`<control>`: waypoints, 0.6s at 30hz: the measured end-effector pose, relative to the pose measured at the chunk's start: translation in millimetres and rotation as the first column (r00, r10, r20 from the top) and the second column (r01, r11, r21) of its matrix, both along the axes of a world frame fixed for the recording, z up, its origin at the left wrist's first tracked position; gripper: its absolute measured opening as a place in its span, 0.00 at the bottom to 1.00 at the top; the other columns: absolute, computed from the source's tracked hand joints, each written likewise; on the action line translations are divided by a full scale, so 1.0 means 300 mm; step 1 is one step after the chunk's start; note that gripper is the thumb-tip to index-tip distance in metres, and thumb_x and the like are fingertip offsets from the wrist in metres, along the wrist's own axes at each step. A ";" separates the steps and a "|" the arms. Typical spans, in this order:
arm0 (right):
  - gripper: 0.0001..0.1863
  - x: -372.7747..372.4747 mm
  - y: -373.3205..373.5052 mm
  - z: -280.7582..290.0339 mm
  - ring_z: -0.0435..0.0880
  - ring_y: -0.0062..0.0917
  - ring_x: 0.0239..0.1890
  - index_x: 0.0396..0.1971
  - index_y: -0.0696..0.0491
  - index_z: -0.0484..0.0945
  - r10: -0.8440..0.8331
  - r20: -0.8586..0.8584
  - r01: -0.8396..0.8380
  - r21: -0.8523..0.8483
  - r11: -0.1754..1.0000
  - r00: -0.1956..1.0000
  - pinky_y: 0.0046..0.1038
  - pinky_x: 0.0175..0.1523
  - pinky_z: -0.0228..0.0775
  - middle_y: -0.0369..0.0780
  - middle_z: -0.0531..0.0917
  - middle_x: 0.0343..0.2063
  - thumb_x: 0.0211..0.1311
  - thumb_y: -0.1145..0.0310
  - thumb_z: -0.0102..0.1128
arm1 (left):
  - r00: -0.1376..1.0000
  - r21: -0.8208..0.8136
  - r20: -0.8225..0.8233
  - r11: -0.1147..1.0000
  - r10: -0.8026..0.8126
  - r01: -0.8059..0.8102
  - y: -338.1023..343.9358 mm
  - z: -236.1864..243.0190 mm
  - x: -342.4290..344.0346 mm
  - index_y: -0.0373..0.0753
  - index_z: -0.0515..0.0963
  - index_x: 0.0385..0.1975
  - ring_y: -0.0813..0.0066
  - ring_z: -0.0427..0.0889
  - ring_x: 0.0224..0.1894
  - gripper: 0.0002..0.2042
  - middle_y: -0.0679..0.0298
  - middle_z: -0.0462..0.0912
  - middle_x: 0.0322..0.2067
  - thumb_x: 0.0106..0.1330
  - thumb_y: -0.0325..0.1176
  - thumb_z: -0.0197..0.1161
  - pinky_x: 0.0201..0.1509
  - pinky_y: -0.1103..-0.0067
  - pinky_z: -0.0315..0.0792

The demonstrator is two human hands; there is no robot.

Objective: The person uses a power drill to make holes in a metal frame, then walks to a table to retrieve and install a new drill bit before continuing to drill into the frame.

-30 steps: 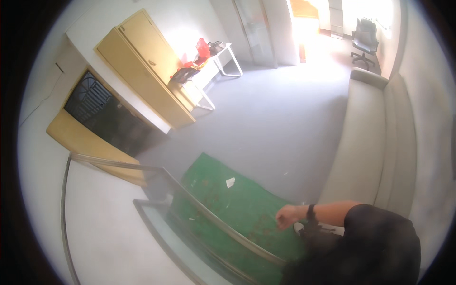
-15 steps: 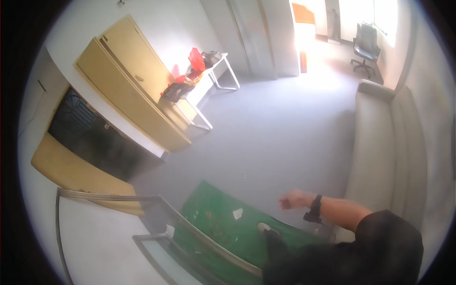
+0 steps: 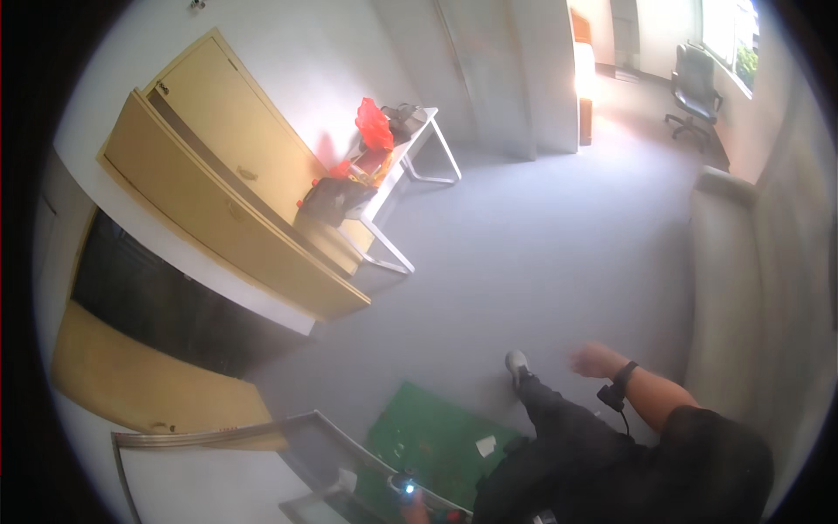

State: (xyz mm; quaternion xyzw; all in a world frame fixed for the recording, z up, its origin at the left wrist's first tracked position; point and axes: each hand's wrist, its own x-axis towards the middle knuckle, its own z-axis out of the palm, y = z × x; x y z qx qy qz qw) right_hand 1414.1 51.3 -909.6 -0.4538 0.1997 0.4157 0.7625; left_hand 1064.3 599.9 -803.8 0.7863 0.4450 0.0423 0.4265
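My right hand (image 3: 596,359) hangs in the air over the grey floor, loosely bent and slightly blurred, with nothing visible in it. A black band with a small device (image 3: 616,389) and a cable sits on that wrist. Low in the picture, a bit of my left hand (image 3: 415,510) shows beside a small dark device with a bright light (image 3: 407,486); its fingers are hidden, and I cannot tell whether it holds the device. The metal-framed panel (image 3: 218,441) is close by. My light-toed shoe (image 3: 517,361) is on the floor past the green mat (image 3: 428,422).
A white-legged table (image 3: 390,251) bearing bags and a red plastic bag (image 3: 374,125) stands by the yellow door (image 3: 236,122). Another yellow door (image 3: 201,201) juts into the room at left. The pale sofa (image 3: 729,262) lines the right wall; an office chair (image 3: 695,83) stands far back.
My view has shifted, and table and doors look nearer. One leg has stepped forward off the mat onto the grey floor. Part of my left hand and the lit device have come into view.
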 end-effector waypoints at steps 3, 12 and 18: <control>0.07 0.314 0.122 0.027 0.80 0.31 0.30 0.33 0.53 0.71 0.047 0.003 -0.047 0.029 0.998 0.999 0.29 0.32 0.73 0.40 0.78 0.26 0.67 0.75 0.42 | 0.948 -0.097 0.290 0.989 0.132 -0.109 0.143 -0.049 0.351 0.39 0.73 0.35 0.79 0.72 0.19 0.10 0.68 0.75 0.23 0.67 0.37 0.64 0.24 0.79 0.69; 0.10 1.407 0.667 0.147 0.86 0.30 0.32 0.45 0.60 0.77 0.283 0.240 -0.240 -0.194 0.951 0.929 0.28 0.33 0.78 0.44 0.84 0.32 0.71 0.73 0.51 | 0.950 -0.270 0.070 0.922 0.305 -0.276 0.301 0.009 1.123 0.37 0.70 0.50 0.69 0.74 0.37 0.17 0.61 0.76 0.38 0.71 0.42 0.59 0.45 0.73 0.68; 0.13 2.063 1.122 0.330 0.86 0.30 0.32 0.51 0.61 0.77 0.497 0.297 -0.370 -0.393 0.841 0.815 0.27 0.31 0.77 0.46 0.85 0.36 0.74 0.72 0.48 | 0.908 -0.677 -0.228 0.613 0.352 -0.408 0.508 -0.117 1.529 0.35 0.68 0.60 0.63 0.75 0.49 0.23 0.56 0.77 0.48 0.74 0.45 0.56 0.59 0.69 0.67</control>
